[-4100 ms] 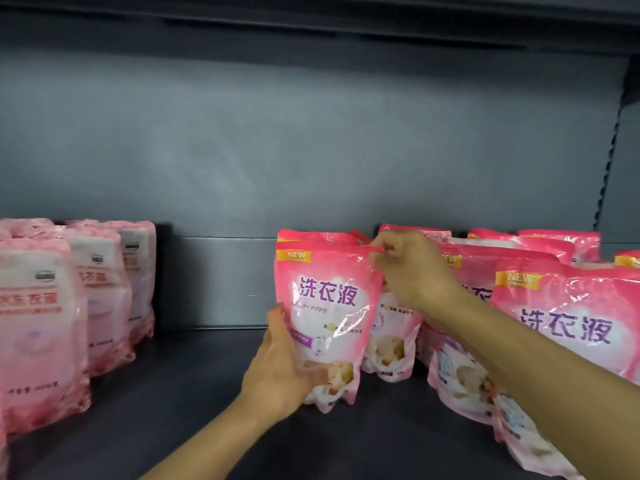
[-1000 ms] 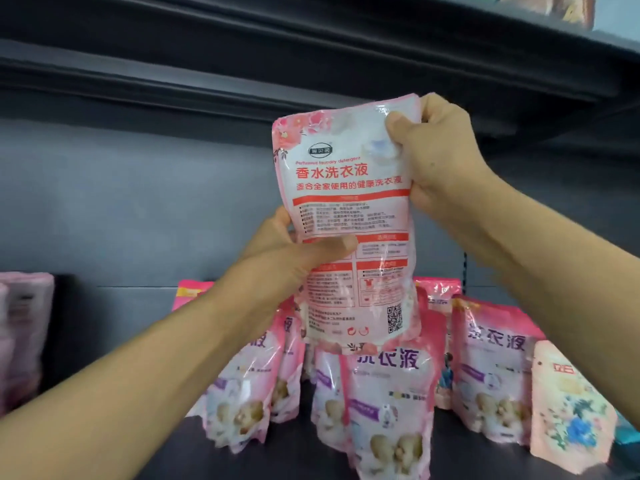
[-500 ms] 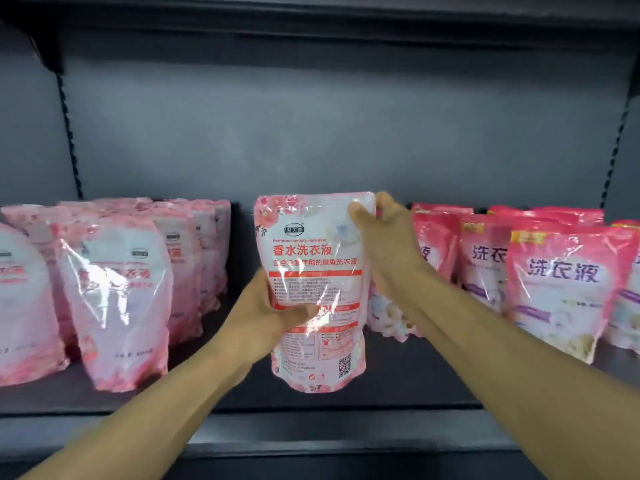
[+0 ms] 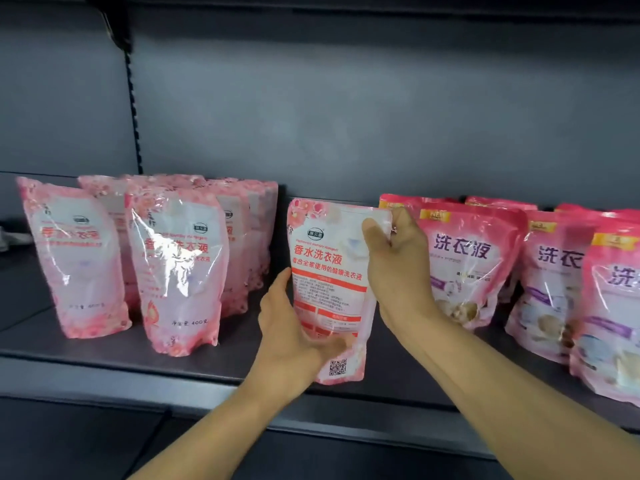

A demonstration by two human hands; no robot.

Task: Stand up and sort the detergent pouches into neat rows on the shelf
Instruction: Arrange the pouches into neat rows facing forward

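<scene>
I hold a pale pink detergent pouch (image 4: 329,271) upright, its printed back towards me, in the gap between two groups on the dark shelf (image 4: 194,372). My left hand (image 4: 294,337) grips its lower left side. My right hand (image 4: 394,268) pinches its top right corner. To the left stand several matching pale pink pouches (image 4: 176,268) in rows. To the right stand several deeper pink pouches (image 4: 467,261) with purple lettering.
The grey back panel (image 4: 346,116) rises behind the shelf, with a slotted upright (image 4: 133,98) at the left. Bare shelf shows between the two pouch groups and along the front lip. Another shelf's underside runs across the top.
The pouch in my hands has come lower and further into the shelf gap, and the view has shifted left. Earlier I held it high in front of the upper shelf.
</scene>
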